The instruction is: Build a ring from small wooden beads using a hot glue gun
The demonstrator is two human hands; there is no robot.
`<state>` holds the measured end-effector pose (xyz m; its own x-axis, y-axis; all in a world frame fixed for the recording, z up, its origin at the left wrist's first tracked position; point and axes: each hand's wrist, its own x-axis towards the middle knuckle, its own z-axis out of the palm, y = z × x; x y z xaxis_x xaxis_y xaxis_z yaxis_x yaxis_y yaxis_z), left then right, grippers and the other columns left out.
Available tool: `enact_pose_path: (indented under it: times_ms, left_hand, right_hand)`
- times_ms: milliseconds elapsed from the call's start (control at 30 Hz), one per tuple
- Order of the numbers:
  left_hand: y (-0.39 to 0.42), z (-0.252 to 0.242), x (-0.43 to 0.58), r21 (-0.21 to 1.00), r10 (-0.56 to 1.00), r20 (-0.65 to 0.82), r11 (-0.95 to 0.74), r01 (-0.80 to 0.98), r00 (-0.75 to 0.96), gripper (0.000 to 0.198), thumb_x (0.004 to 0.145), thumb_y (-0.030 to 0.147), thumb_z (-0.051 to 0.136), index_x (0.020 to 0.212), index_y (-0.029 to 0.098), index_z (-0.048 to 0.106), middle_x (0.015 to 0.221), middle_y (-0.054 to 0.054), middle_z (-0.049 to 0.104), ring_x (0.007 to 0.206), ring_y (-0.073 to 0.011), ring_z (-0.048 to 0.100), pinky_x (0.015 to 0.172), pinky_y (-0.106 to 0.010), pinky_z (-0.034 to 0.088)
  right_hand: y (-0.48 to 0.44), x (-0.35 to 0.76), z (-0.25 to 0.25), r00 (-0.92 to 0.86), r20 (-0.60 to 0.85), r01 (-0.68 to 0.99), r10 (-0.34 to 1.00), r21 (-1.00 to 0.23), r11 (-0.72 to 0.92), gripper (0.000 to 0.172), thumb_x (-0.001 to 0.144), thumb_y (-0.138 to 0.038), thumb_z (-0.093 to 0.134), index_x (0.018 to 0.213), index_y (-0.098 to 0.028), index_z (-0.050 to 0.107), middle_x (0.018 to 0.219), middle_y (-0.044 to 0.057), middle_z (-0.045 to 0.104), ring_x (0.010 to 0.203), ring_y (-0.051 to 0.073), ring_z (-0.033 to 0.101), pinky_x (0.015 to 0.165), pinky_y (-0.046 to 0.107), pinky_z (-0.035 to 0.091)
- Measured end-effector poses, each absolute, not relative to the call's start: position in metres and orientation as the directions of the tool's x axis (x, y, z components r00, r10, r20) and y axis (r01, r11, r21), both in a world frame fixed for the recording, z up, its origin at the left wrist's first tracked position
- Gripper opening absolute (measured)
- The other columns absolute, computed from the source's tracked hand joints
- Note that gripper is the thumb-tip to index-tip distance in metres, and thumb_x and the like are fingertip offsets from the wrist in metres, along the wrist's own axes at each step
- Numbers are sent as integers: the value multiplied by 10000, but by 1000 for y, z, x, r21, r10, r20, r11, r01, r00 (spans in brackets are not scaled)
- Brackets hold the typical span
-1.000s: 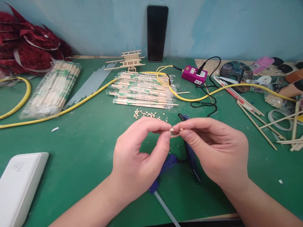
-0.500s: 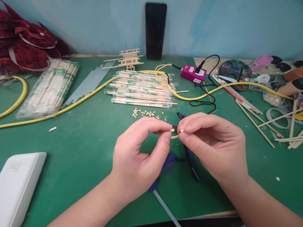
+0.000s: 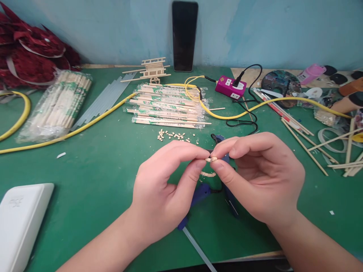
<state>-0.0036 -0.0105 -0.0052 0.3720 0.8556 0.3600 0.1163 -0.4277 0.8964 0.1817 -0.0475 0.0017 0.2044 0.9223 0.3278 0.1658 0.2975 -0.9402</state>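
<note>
**Status of work**

1. Hands. The left hand [image 3: 161,189] and the right hand [image 3: 263,177] meet fingertip to fingertip above the counter [image 3: 99,170]. Thumb and forefinger of each hand pinch the same short wooden piece [image 3: 212,159], one hand at each end. The remaining fingers are curled loosely.
2. Location of the workpiece. The short wooden piece is held in the air, above the blue glue gun [image 3: 198,196] that lies on the counter under the hands. A small curved strip of wooden bits [image 3: 209,174] shows just below the fingertips. It cannot be told whether it hangs from the piece or rests on the gun.
3. Completed, by appearance. A scatter of cut wooden bits [image 3: 172,135] lies beyond the hands. A small stick model [image 3: 151,70] stands assembled near the wall.
4. Remaining, by appearance. The assembly in the fingers is only a few bits long. The wrapped chopsticks [image 3: 170,105] and the bagged bundle [image 3: 56,104] look largely unused, as do the loose sticks [image 3: 300,139] at right.
</note>
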Motion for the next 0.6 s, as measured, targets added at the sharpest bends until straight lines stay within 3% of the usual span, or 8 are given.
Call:
enact_pose_path:
  times_ms: [233, 400, 600]
  left_hand:
    - [-10, -6, -3, 899, 848, 365, -429, 92, 383, 267, 1044, 63, 720, 1183, 285, 767, 1096, -17, 801, 986, -184, 754, 892, -344, 611]
    - [-8, -7, -1, 860, 811, 457, -508, 52, 364, 278, 1023, 18, 722, 1174, 243, 783, 1064, -16, 806, 961, -159, 756, 863, -313, 630]
    - [-7, -8, -2, 858, 813, 459, -510, 57, 358, 299, 1013, -10, 725, 1182, 231, 777, 1079, -10, 797, 985, -143, 748, 880, -299, 629]
  right_hand:
    - [-47, 182, -1, 181, 354, 153, 918, -932, 330, 312, 932, -30, 813, 960, -320, 703, 933, -6, 794, 899, 209, 809, 862, 362, 698]
    - [-44, 183, -5, 157, 469, 167, 869, -880, 445, 324, 894, 8, 807, 975, -293, 720, 907, 10, 791, 849, 216, 809, 816, 353, 709]
    - [-44, 184, -5, 143, 467, 150, 872, -881, 448, 311, 892, 32, 795, 980, -254, 711, 926, 9, 787, 867, 189, 810, 818, 337, 698]
